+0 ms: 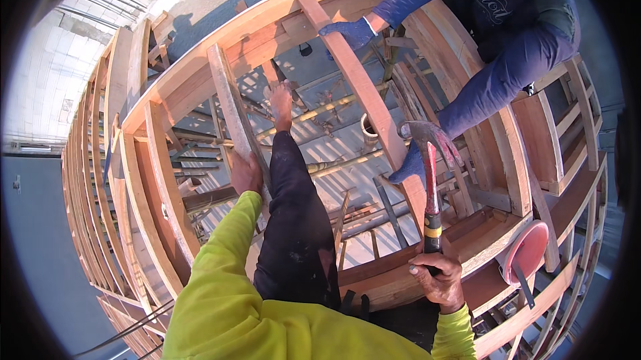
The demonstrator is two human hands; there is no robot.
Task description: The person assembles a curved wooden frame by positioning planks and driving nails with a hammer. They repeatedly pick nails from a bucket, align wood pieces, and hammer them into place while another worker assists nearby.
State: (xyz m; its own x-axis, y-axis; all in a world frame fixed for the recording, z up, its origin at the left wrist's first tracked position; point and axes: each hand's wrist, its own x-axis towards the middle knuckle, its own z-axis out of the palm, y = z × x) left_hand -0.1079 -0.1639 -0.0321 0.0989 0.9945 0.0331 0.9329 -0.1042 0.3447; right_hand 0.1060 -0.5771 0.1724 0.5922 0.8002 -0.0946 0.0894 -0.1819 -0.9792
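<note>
My right hand [441,281] is wrapped round the handle of a claw hammer [431,180], which points upward with its worn red and grey head at the top. My left hand [247,173] grips the near end of a weathered wooden plank [230,96] that spans the timber frame [220,36]. To the right, a co-worker in blue gloves holds a second, cleaner wooden plank [364,90]: one glove [348,33] lies near its far end, the other glove [408,165] lower down, partly behind the hammer.
My bare foot [282,103] stands forward inside the frame, over bamboo poles [327,106] and a floor far below. A red bucket [527,253] with a metal strip in it is at the right. Slatted timber [87,180] runs along the left.
</note>
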